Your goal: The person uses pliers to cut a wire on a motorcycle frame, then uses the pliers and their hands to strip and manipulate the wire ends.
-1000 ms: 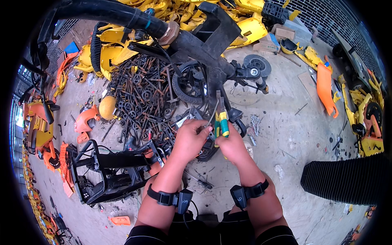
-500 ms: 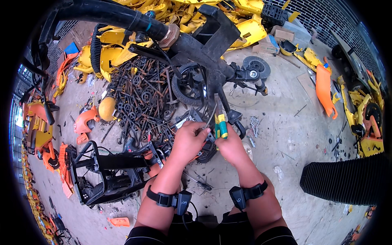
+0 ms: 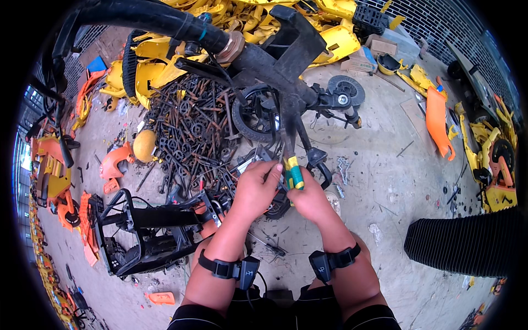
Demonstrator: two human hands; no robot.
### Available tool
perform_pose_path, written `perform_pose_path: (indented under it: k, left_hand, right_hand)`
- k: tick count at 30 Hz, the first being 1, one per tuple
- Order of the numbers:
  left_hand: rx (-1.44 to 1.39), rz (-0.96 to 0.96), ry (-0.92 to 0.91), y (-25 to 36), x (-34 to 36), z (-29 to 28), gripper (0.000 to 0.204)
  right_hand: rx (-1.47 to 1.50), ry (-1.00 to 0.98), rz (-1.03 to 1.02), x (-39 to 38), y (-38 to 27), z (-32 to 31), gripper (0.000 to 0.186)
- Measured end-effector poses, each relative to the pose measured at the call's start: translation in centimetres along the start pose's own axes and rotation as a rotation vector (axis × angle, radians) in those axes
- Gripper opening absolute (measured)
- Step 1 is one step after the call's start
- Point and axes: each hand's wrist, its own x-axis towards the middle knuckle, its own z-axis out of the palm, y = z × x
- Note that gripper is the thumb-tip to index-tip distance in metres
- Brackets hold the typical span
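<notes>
My right hand (image 3: 309, 199) is wrapped round the green and yellow handles of a pair of pliers (image 3: 295, 176). Their jaws point away from me at the lower part of a black scooter frame (image 3: 291, 102). Just left of the pliers, my left hand (image 3: 256, 184) is closed in a pinch, thumb against fingers, on what looks like a thin cable; most of it is hidden by the fingers and pliers. The frame stands tilted before me, its thick tube (image 3: 159, 21) running to the upper left. Beyond my hands is a black wheel (image 3: 253, 114).
Rusty rods and sprockets lie in a heap (image 3: 190, 126) left of the frame. Yellow plastic panels (image 3: 338, 44) are piled behind. A black metal frame (image 3: 146, 234) lies near left, a ribbed black seat-like piece (image 3: 462, 246) at right, an orange panel (image 3: 437, 121) farther right.
The pliers have tilted and shifted slightly left, closer to my left fingertips. My right hand moved a little left with them. The scooter frame has shifted very slightly.
</notes>
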Motion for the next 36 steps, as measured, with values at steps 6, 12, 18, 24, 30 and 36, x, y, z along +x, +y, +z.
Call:
perform_pose_path:
  k: [6, 12, 18, 24, 30, 36]
  left_hand:
    - [-0.182, -0.08, 0.15, 0.2, 0.2, 0.1, 0.026]
    - [-0.134, -0.023, 0.216, 0.1, 0.1, 0.3, 0.026]
    - [-0.102, 0.0, 0.259, 0.5, -0.1, 0.2, 0.024]
    - [-0.088, -0.059, 0.23, 1.5, -0.1, -0.1, 0.026]
    - [-0.086, -0.073, 0.229, 1.5, -0.1, 0.0, 0.027]
    - [-0.084, -0.015, 0.267, 0.7, -0.1, 0.3, 0.024]
  right_hand:
    - [0.078, -0.137, -0.026, -0.2, 0.5, 0.3, 0.048]
    - [0.174, -0.144, -0.079, 0.0, 1.5, 1.2, 0.043]
    - [0.077, -0.137, -0.072, -0.3, 0.1, 1.2, 0.041]
    - [-0.055, -0.124, -0.028, -0.7, -1.2, 0.9, 0.041]
    - [-0.031, -0.11, -0.062, -0.8, -1.0, 1.0, 0.037]
    - [-0.009, -0.104, -0.093, -0.7, -0.6, 1.3, 0.043]
